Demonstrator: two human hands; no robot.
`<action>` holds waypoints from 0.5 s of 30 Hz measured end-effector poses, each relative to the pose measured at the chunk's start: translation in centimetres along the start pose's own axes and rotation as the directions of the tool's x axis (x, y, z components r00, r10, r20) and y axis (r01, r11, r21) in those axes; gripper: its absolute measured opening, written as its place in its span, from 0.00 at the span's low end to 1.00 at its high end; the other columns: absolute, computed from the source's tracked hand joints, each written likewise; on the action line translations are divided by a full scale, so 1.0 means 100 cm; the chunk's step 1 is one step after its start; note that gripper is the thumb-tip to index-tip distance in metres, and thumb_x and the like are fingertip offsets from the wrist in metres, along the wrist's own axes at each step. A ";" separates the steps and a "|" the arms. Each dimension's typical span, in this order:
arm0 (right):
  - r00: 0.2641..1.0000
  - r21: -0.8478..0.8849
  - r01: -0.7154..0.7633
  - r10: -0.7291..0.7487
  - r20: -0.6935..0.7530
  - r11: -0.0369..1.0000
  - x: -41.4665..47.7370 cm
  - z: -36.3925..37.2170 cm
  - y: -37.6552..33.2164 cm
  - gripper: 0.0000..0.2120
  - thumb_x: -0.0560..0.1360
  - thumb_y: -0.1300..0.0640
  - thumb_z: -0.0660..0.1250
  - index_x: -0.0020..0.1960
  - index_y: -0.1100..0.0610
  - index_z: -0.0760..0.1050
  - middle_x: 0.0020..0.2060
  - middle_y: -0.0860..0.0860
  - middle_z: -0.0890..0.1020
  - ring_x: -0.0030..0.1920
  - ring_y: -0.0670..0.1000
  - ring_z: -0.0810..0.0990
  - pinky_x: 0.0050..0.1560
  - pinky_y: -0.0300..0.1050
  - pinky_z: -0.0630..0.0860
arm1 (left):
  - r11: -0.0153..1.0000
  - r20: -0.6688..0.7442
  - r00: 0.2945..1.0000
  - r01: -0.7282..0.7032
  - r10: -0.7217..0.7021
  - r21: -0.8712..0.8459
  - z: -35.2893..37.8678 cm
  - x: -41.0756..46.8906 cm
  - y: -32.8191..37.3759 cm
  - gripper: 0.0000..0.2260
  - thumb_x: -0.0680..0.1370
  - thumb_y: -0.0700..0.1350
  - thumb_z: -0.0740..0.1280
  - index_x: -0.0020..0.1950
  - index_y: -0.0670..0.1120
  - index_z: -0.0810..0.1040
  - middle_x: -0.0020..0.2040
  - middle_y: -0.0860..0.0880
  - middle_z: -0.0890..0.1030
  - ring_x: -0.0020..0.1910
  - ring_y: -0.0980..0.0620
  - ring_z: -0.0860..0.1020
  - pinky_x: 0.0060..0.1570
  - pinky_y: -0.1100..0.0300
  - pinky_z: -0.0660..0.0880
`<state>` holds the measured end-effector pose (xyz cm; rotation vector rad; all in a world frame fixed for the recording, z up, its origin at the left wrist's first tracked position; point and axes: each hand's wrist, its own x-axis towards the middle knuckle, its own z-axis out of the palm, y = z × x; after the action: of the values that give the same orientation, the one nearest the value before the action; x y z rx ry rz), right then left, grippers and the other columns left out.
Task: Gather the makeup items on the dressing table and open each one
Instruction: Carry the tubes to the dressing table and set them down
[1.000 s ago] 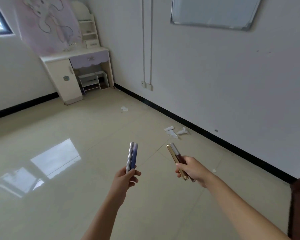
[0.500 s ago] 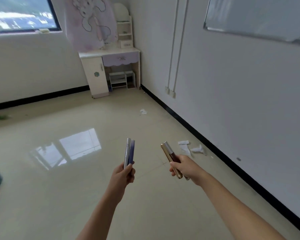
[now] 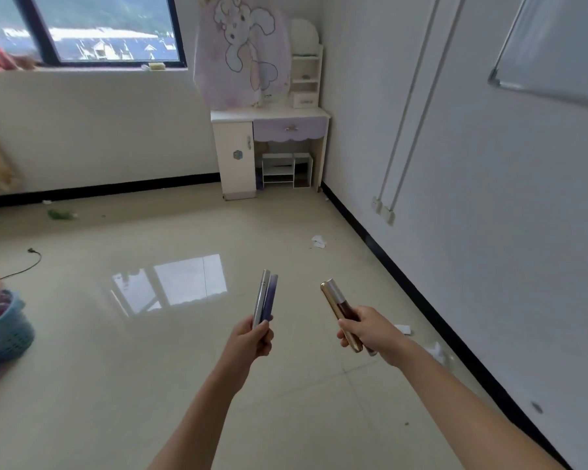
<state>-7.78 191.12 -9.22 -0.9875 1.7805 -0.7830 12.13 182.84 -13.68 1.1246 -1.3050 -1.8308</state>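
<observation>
Glossy floor (image 3: 150,368) | corner dressing table (image 3: 235,161) | left grip (image 3: 253,339) clasps silver-purple tubes (image 3: 267,296) | right grip (image 3: 367,330) clasps gold-brown tubes (image 3: 333,300)

We're in a home here, a sparsely furnished bedroom: a child's white dressing table (image 3: 233,164) with a lilac drawer (image 3: 290,128) in the far corner, a rabbit-print cloth (image 3: 243,52) draped over it, a window (image 3: 109,28) far left, glossy tiled floor (image 3: 116,368), a blue laundry basket (image 3: 6,330) near left and a whiteboard (image 3: 557,56) on the right wall.
</observation>
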 end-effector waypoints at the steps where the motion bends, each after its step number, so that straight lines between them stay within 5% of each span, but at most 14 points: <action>1: 1.000 -0.005 -0.006 0.006 -0.004 1.000 0.009 -0.009 -0.002 0.06 0.79 0.62 0.57 0.55 0.58 0.69 0.37 0.52 0.76 0.36 0.47 0.77 0.26 0.30 0.70 | 1.000 0.000 1.000 0.003 -0.003 -0.002 0.005 0.013 0.003 0.07 0.80 0.36 0.56 0.47 0.42 0.73 0.29 0.48 0.69 0.22 0.55 0.66 0.27 0.66 0.65; 9: 1.000 -0.021 -0.004 0.004 -0.010 1.000 0.110 -0.085 -0.005 0.09 0.79 0.62 0.56 0.58 0.61 0.69 0.38 0.53 0.77 0.36 0.48 0.77 0.20 0.28 0.66 | 1.000 -0.020 1.000 -0.005 0.005 0.012 0.054 0.123 0.022 0.07 0.80 0.35 0.56 0.47 0.42 0.72 0.29 0.48 0.69 0.22 0.55 0.66 0.27 0.67 0.65; 15: 1.000 -0.028 0.023 -0.022 0.022 0.999 0.193 -0.149 -0.023 0.09 0.78 0.61 0.57 0.58 0.59 0.70 0.37 0.52 0.78 0.37 0.48 0.78 0.34 0.41 0.67 | 0.999 -0.076 0.996 -0.037 0.036 -0.018 0.090 0.208 0.050 0.06 0.79 0.35 0.56 0.48 0.41 0.72 0.30 0.47 0.71 0.22 0.56 0.68 0.28 0.66 0.67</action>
<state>-25.76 174.45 -9.81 -1.0331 1.7688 -0.7601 -5.22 167.41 -13.54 1.1413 -1.2544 -1.7535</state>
